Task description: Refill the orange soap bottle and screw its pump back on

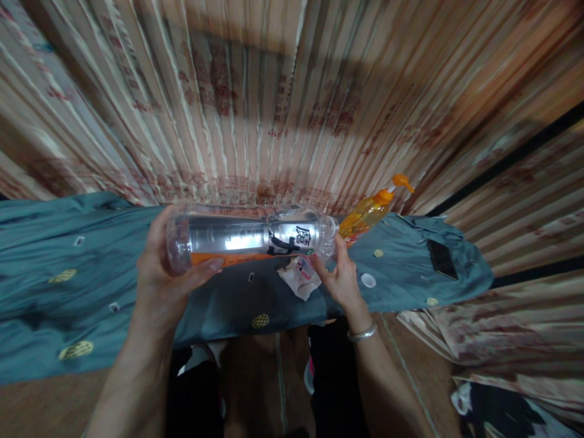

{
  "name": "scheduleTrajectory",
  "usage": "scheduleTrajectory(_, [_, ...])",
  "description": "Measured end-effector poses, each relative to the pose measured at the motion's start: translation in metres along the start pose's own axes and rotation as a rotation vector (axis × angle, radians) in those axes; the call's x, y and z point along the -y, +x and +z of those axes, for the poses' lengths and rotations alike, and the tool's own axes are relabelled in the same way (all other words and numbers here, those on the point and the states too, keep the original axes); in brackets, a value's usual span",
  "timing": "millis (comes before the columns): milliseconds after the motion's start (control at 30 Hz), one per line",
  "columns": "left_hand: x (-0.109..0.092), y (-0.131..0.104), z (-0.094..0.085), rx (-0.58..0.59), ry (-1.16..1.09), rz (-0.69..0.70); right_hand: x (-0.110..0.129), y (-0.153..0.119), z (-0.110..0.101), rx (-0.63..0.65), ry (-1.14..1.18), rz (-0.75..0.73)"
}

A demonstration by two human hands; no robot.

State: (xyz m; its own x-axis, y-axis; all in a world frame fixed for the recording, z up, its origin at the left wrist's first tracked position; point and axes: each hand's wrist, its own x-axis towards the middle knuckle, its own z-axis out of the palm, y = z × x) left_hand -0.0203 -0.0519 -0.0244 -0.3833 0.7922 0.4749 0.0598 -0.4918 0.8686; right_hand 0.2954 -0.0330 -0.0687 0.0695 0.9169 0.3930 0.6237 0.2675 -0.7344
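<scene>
A large clear plastic bottle (246,234) with a silver and orange label lies sideways in the air between my hands. My left hand (166,267) wraps round its base, thumb along the orange part of the label. At the neck end, my right hand (338,274) grips the bottle near its open-looking mouth. Below the neck a crumpled white cloth or packet (300,278) with pink print lies on the teal cloth (219,310). Just right of my right hand is a round white cap (368,280). Behind it stands a yellow pump bottle (367,214) with an orange pump head.
A dark phone (441,259) lies toward the right end of the cloth-covered surface. Pleated patterned curtains (255,121) hang close behind it. A dark bar (511,161) crosses at the right. My legs are below the front edge, and dark fabric (502,410) lies at the lower right.
</scene>
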Motion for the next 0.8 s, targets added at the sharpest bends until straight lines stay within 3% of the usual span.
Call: scheduleTrajectory(800, [0.0016, -0.0006, -0.0013, 0.009, 0.034, 0.023, -0.0005, -0.0007, 0.0006, 0.006, -0.018, 0.009])
